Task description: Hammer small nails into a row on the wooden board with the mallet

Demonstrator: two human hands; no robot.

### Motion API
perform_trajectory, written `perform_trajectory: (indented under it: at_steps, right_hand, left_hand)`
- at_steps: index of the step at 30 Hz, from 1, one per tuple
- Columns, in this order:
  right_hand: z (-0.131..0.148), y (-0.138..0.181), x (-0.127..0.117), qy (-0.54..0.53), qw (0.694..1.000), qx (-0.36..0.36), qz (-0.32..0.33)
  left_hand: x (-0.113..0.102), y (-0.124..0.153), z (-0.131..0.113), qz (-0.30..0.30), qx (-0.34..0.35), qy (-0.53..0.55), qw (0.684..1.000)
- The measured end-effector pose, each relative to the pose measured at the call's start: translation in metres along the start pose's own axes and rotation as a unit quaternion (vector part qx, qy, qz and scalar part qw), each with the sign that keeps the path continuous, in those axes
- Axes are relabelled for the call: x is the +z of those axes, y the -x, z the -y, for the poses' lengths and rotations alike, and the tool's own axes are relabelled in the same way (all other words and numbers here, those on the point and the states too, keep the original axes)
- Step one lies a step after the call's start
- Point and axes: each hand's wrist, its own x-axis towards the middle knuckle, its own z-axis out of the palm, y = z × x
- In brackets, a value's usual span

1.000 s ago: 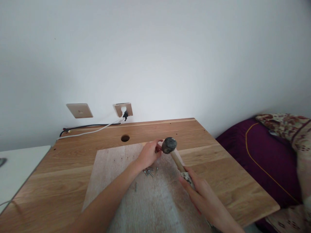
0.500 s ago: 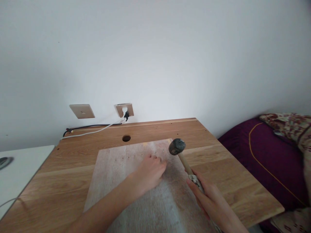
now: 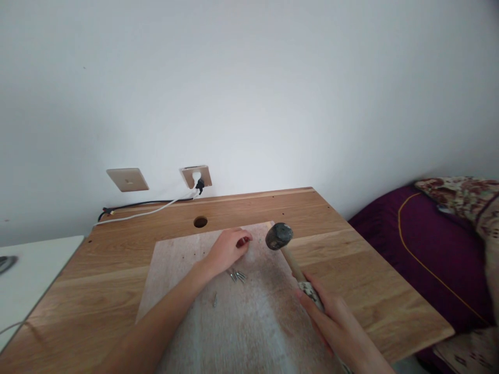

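My right hand point(image 3: 331, 311) is wrapped round the handle of a mallet point(image 3: 279, 236), whose dark head hangs over the right edge of a pale wooden board point(image 3: 249, 322). Toward the board's far side, my left hand point(image 3: 226, 249) is curled, thumb and fingertips brought together close to the surface. Whatever it pinches is too small or hidden to make out. Several silvery nails or screws point(image 3: 238, 276) lie on the board just below that hand, and a single similar fastener point(image 3: 215, 299) lies nearer me. Small holes or dots run in a row left of the hand.
Beneath the board is a wooden desk point(image 3: 362, 291) with a round cable hole point(image 3: 200, 222). Cables point(image 3: 148, 211) run to a wall socket point(image 3: 197, 176). A white surface point(image 3: 35, 280) stands at left. Purple bedding point(image 3: 440, 249) lies at right.
My left hand has moved back and to the left, uncovering the metal fasteners on the board. The mallet stays in my right hand, shifted slightly in view.
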Motion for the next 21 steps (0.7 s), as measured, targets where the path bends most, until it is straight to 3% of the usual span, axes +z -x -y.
perform_trajectory:
  at_steps: [5, 15, 21]
  right_hand:
    - [0.004, -0.001, 0.004, -0.005, 1.0, -0.02, -0.013]
    - [0.018, -0.022, 0.028, 0.016, 0.996, -0.069, 0.053]
    - [0.01, -0.023, 0.032, 0.039, 0.996, -0.041, 0.062]
  left_hand:
    - [0.002, 0.003, 0.0, -0.007, 0.002, 0.017, 1.0]
    - [0.007, 0.0, 0.004, -0.026, -0.026, 0.027, 0.999]
    - [-0.013, 0.02, -0.009, -0.028, 0.003, -0.051, 0.998]
